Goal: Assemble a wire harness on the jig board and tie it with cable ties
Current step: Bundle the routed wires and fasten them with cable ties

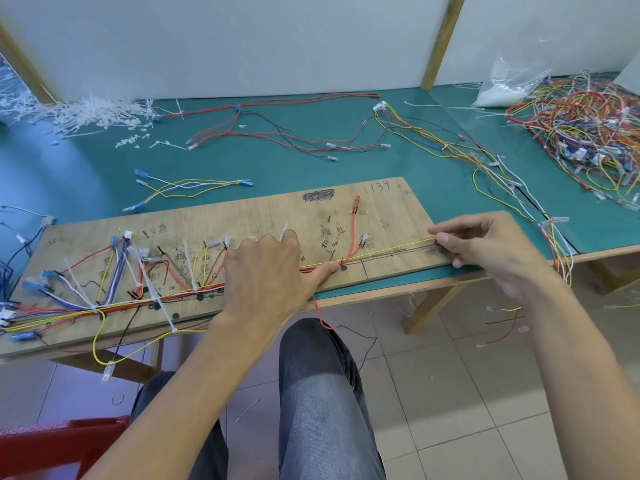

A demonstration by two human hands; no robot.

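Note:
A wooden jig board (263,209) lies along the table's front edge. On its left half a multicoloured wire harness (114,299) fans out, bound by white cable ties (157,289). My left hand (270,271) presses the wire bundle onto the middle of the board, thumb on the wires, with a white cable tie sticking up between its fingers. My right hand (485,244) pinches the end of a yellow wire (381,253) stretched taut along the board's right part. A red wire (354,230) branches up to a red terminal.
Loose wire sets (277,133) lie on the green mat (86,161) behind the board. A heap of cable ties (76,114) is at the far left, a tangled pile of wires (581,126) and a plastic bag (509,88) at the far right. Wires hang off the table edge.

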